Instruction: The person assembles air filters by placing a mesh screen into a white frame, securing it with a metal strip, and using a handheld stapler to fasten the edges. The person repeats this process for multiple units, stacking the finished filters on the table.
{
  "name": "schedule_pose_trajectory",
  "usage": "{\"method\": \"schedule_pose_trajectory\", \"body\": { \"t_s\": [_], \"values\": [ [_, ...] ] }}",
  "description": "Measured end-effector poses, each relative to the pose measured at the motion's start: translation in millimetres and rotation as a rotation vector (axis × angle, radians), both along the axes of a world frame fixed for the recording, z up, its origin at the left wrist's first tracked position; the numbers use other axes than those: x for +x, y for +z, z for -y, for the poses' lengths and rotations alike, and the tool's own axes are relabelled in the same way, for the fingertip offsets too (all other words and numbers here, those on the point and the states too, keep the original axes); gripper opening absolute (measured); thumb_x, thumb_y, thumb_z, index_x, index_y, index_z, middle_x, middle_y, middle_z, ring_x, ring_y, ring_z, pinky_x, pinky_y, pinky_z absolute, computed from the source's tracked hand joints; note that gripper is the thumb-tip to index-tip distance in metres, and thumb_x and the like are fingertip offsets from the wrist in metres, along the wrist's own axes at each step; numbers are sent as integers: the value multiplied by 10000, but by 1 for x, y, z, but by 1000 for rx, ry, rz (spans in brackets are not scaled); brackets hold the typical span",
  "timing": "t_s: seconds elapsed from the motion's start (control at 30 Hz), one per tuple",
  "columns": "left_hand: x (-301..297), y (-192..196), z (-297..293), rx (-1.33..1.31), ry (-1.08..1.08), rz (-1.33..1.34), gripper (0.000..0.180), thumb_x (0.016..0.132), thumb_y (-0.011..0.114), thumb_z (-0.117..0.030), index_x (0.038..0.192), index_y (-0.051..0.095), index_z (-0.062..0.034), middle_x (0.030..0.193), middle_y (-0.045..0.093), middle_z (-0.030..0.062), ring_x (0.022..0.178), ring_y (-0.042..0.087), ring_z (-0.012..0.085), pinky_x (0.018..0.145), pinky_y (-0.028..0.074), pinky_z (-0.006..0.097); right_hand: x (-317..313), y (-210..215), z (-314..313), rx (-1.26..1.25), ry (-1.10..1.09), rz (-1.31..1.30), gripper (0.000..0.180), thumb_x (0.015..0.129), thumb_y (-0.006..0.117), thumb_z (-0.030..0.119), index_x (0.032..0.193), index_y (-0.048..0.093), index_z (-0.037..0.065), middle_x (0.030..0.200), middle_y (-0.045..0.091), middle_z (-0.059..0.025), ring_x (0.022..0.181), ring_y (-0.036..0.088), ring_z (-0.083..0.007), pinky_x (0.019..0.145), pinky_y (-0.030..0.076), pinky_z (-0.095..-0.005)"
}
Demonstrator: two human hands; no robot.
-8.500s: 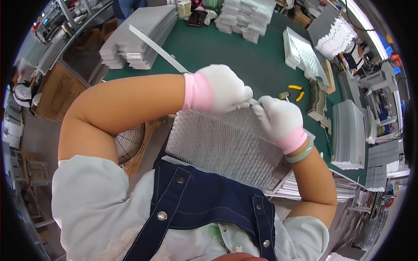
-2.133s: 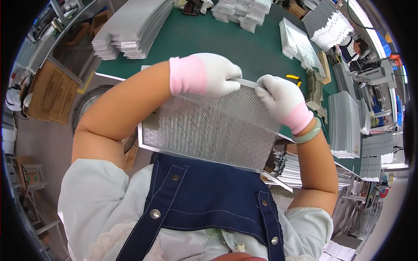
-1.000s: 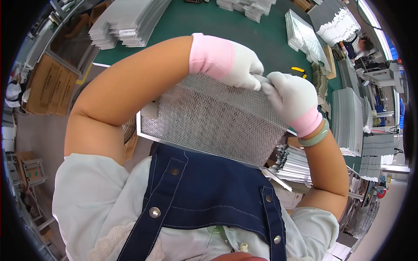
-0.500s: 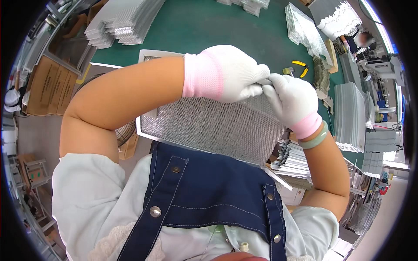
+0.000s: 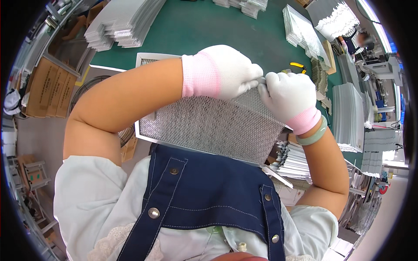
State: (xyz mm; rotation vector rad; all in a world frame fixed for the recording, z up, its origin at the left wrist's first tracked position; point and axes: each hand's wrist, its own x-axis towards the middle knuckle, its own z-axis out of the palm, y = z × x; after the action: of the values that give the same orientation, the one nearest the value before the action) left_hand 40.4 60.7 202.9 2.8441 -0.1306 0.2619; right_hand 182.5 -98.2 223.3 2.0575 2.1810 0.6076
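Observation:
A framed silver mesh panel (image 5: 213, 126) lies flat on the green table (image 5: 204, 30), its near edge against my apron. Both hands wear white gloves with pink cuffs. My left hand (image 5: 226, 71) reaches across and pinches the panel's far metal edge strip. My right hand (image 5: 289, 95) grips the same strip right beside it, fingertips touching the left hand's. A pale green bangle sits on my right wrist. The strip under my fingers is mostly hidden.
Stacks of mesh sheets (image 5: 122, 26) lie at the table's far left, more stacks (image 5: 305, 30) at the far right. Yellow-handled pliers (image 5: 298, 67) rest behind my right hand. Metal frame strips (image 5: 287, 158) pile at the right. Cardboard boxes (image 5: 45, 87) and a round fan guard (image 5: 93, 93) stand left.
The panel has been laid down flatter toward me. Both hands have closed in together on the far edge strip, and the view has shifted slightly.

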Motion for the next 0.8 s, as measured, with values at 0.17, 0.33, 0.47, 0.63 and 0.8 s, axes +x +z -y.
{"method": "schedule_pose_trajectory", "body": {
  "t_s": [0.17, 0.33, 0.47, 0.63, 0.8],
  "values": [
    [-4, 2, 1, -25, -21, 13, 151, 935, 584, -219, 950, 605, -70, 728, 629, 146, 717, 640, 364, 671, 511, 467, 19, 14, 7, -212, -36, -662, 210, 927, 632, 266, 908, 614, 57, 765, 627, -135, 744, 651, -319, 668, 506, -394],
    [2, 0, 2, -22, -32, 22, 163, 926, 599, -223, 911, 595, -61, 710, 621, 150, 699, 642, 363, 658, 513, 466, 23, 14, 12, -291, -93, -716, 186, 942, 618, 229, 975, 622, 46, 798, 619, -165, 779, 632, -348, 711, 501, -408],
    [0, 2, 2, -26, -32, -38, 169, 923, 602, -225, 909, 599, -56, 711, 620, 151, 696, 641, 369, 663, 515, 466, 21, 12, 17, -292, -84, -747, 239, 945, 616, 265, 1004, 619, 34, 840, 622, -182, 828, 635, -350, 738, 500, -411],
    [0, -2, 2, -78, -49, -28, 204, 913, 620, -241, 916, 597, -38, 760, 632, 169, 732, 639, 368, 681, 511, 450, 18, 2, 29, -118, 30, -658, 302, 897, 664, 224, 1115, 609, 21, 940, 646, -184, 875, 631, -370, 783, 498, -426],
    [-31, 19, -42, -389, 95, -126, 280, 899, 652, -274, 963, 596, -7, 797, 615, 161, 763, 616, 284, 695, 480, 377, 0, 62, 77, -58, 244, -738, 432, 773, 778, 220, 1112, 638, -6, 1020, 668, -148, 923, 656, -329, 881, 489, -418]
  ]
}}
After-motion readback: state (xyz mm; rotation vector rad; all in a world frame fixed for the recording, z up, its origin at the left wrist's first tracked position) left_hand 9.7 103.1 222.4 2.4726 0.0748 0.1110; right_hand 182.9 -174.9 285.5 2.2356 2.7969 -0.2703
